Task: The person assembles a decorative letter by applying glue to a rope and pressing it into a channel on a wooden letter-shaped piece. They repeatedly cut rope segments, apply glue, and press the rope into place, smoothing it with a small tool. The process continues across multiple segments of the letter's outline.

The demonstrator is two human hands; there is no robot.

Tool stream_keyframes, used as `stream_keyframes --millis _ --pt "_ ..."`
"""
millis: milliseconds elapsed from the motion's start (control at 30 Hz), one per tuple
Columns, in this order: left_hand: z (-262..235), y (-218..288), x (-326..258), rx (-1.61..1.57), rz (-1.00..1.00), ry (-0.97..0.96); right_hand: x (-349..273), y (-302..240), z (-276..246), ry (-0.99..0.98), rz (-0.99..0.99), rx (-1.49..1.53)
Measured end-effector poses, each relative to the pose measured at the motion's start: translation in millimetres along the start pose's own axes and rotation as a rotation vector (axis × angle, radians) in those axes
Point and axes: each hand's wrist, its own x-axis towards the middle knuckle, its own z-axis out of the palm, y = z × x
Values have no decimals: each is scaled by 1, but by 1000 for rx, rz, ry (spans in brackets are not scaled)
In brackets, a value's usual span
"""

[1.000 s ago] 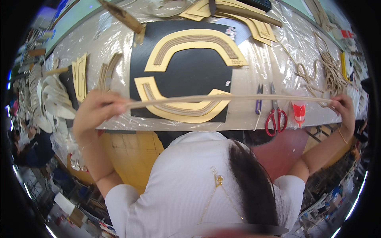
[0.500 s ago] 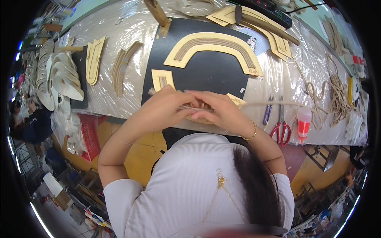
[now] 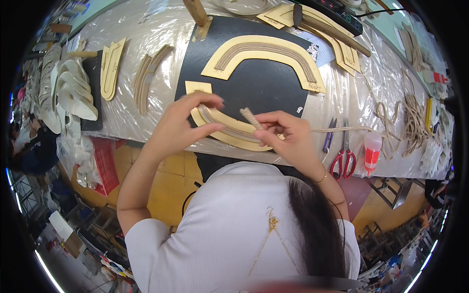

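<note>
My right hand (image 3: 287,134) pinches a tan braided cord (image 3: 249,117), whose cut end sticks out to the left of the fingers. From that hand the cord runs right across the table. My left hand (image 3: 183,122) is open, thumb and fingers apart, over the left part of a curved yellow template (image 3: 197,87). A strip of cord (image 3: 222,128) lies in the template's curved slot, and my hands cover parts of both. Beyond them, a second curved template (image 3: 217,70) filled with tan cord rests on a black board (image 3: 249,90).
Red-handled scissors (image 3: 345,163), a purple-handled tool (image 3: 329,141) and a red-and-clear bottle (image 3: 372,151) lie at right, near a heap of cord (image 3: 415,122). A wooden-handled hammer (image 3: 332,35) lies at the back. Cord strips (image 3: 146,80) and a narrow template (image 3: 112,68) are at left.
My hands have moved apart, uncovering the near template. The left hand has opened and shifted left; the right has moved right, with the cord's end now showing.
</note>
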Motion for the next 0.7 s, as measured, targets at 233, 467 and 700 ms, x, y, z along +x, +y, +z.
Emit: stream_keyframes --millis 233,467,700 --pt "20 -87 -25 681 405 173 -15 -9 -24 40 66 -10" --pt "103 -78 -24 606 350 395 -17 -5 -11 106 -3 -110" --pt "106 -77 -31 620 353 508 5 46 22 158 -262 -388"
